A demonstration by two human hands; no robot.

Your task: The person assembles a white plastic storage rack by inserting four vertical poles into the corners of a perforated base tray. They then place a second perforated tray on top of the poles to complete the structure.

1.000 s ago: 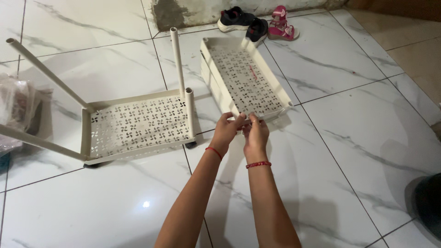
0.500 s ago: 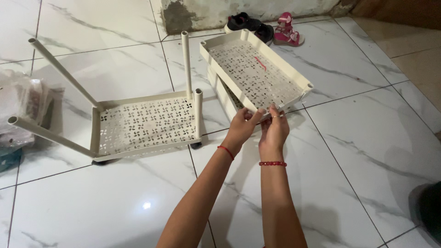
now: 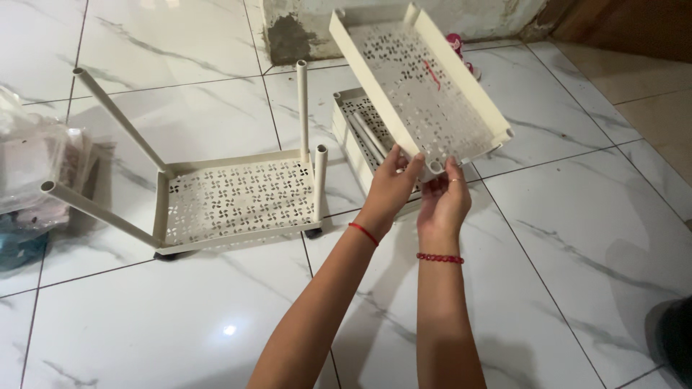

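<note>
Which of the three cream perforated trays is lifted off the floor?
The tilted tray gripped by both hands; one other has poles fitted, another lies flat beneath it.

There is a single view, from a camera worn on the person's head. It looks steeply down and forward over both forearms at a white marble-tile floor [image 3: 577, 238]. The hands sit near the frame's middle, close to the lens. The far edge reaches the foot of a wall [image 3: 288, 29]; the near edge cuts the arms off at the elbows.
</note>
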